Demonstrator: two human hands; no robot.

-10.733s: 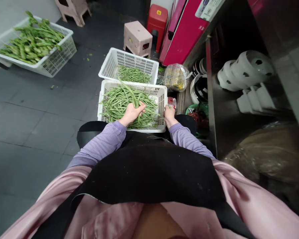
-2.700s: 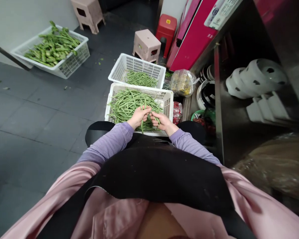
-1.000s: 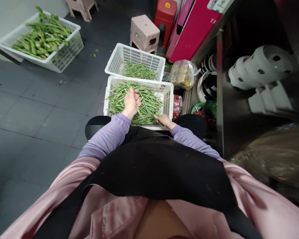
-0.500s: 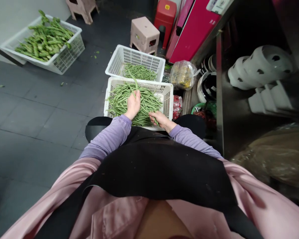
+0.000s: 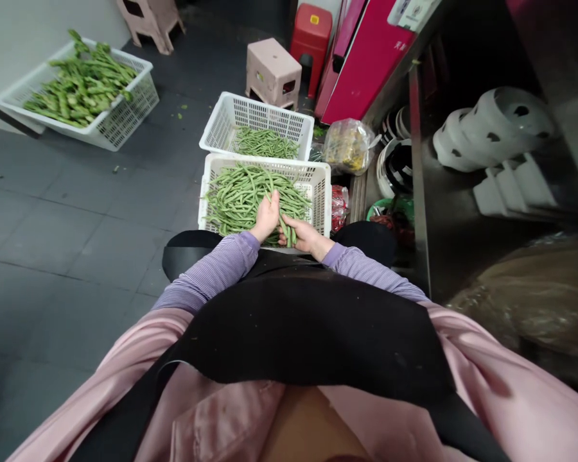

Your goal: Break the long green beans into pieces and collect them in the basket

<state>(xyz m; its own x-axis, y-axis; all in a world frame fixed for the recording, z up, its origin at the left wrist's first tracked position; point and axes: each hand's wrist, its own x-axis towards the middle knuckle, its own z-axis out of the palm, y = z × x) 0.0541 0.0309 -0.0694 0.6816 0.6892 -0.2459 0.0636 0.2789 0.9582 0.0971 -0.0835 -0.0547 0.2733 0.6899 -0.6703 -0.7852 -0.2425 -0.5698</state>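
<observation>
Long green beans (image 5: pixel 236 199) are heaped in the near white basket (image 5: pixel 322 205), in front of my knees. My left hand (image 5: pixel 266 217) is closed on a green bean above the heap. Beside it on the right, my right hand (image 5: pixel 299 233) is wrapped round several green beans whose ends point toward me. The two hands are close together over the near side of the basket. Right behind stands a second white basket (image 5: pixel 212 128) with a smaller pile of green beans (image 5: pixel 266 142).
A white basket (image 5: pixel 128 115) of thick green stalks stands on the floor at the far left. Behind the bean baskets are a pale stool (image 5: pixel 273 70) and a red stool (image 5: pixel 311 38). A clear bag (image 5: pixel 349 146) lies to their right, near a metal shelf (image 5: pixel 420 192) with white containers.
My left hand has moved toward me and to the right, close to my right hand. My right hand has shifted slightly left. The view has shifted slightly.
</observation>
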